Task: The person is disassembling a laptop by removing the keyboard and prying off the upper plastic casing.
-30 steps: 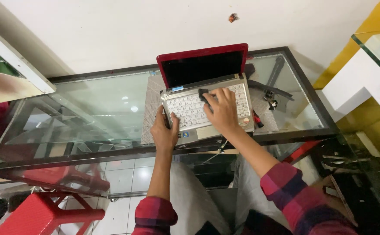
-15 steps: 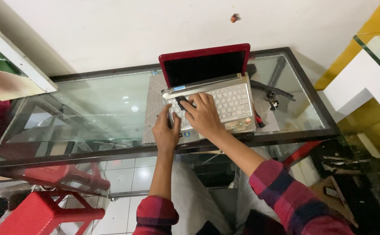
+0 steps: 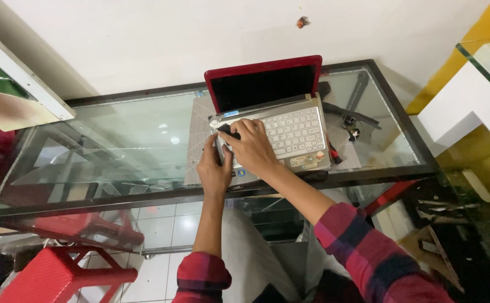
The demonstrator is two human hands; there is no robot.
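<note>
At the left edge of the keyboard, our right hand (image 3: 249, 147) pinches a small dark tool (image 3: 228, 132), fingers closed on it. Our left hand (image 3: 213, 170) rests flat on the palm rest, fingers together, holding nothing. Both work on the red laptop (image 3: 273, 112), which sits open on the glass bench (image 3: 116, 140). We judge that the left hand should keep the base pinned while the tool moves in short, light strokes. Loose dark parts (image 3: 350, 124) lie right of the laptop. No containers are visible.
</note>
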